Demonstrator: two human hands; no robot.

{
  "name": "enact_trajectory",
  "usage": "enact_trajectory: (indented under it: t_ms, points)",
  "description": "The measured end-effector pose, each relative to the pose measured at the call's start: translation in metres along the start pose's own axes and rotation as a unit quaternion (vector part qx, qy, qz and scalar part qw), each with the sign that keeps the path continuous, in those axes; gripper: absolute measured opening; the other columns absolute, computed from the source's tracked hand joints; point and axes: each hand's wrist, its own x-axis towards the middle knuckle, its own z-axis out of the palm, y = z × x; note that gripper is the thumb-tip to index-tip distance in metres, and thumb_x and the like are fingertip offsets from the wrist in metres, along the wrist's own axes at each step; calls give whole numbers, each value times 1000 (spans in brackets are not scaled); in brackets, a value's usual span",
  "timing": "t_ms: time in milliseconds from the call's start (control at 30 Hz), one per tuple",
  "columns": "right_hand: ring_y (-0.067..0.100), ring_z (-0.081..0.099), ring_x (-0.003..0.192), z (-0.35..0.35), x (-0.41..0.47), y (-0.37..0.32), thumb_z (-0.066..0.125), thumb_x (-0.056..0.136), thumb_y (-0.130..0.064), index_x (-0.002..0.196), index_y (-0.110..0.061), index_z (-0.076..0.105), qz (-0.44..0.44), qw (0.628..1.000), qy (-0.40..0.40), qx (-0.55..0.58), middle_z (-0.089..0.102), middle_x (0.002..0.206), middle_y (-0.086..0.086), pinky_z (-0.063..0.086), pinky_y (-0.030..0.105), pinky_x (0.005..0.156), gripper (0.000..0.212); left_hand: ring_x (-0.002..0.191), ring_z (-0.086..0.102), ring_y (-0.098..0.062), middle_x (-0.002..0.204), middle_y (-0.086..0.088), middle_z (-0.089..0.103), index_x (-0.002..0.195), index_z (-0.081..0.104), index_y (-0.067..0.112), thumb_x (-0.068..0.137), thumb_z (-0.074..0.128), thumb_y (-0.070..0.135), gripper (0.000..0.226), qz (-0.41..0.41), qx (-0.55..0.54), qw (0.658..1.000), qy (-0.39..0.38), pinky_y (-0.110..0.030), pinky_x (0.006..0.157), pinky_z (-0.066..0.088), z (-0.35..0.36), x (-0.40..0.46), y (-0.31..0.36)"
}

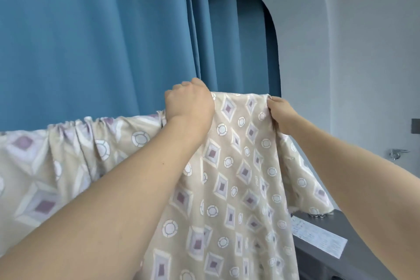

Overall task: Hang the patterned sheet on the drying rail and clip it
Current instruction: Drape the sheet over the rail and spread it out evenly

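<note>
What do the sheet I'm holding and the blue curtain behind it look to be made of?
Patterned sheet: thin woven cloth, likely cotton or a blend, matte beige with printed diamonds and circles; it drapes softly and gathers into fine puckers along its top edge. Blue curtain: a heavier, dense fabric, possibly polyester, smooth with a faint sheen, hanging in broad, even folds. Neither fibre can be confirmed by sight.

Blue curtain and pale wall

A pleated blue curtain [113, 36] hangs beside a pale wall [354, 52]; at lower right, a white printed label [318, 237] lies on a dark desk [354, 254].
</note>
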Motion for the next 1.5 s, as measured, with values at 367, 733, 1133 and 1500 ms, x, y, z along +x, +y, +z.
enact_trajectory:
  t_ms: [367,733,1133,1500]
  points:
    - [22,68,79,53,-27,-51,67,89,-36,88,-16,75,-79,971,-158,-159,73,89,6,56,33,79,22,78,55,-23,85,2,57,84,59,16,83,56,18,4,-80,167,959,-214,-29,63,41,-70,2,-58]
    - [17,37,130,-64,-14,50,63,78,-23,136,-26,41,86,966,-179,-163,42,136,-5,34,24,96,62,81,50,-26,78,2,49,73,43,16,85,41,14,13,11,-74,986,-149,-31,69,37,4,6,25]
    - [42,66,91,-81,-6,74,50,85,2,104,3,63,198,860,-97,-460,65,106,25,58,55,74,23,104,51,-32,113,-14,53,98,50,6,84,42,-3,18,10,-135,990,-39,-37,77,38,15,13,56]
    - [24,62,69,-3,37,-11,73,76,-43,86,-4,68,43,989,13,-140,66,76,7,54,35,75,41,92,54,-26,91,-2,57,89,58,15,70,51,19,21,-128,229,935,-240,-35,88,40,-66,3,-23]
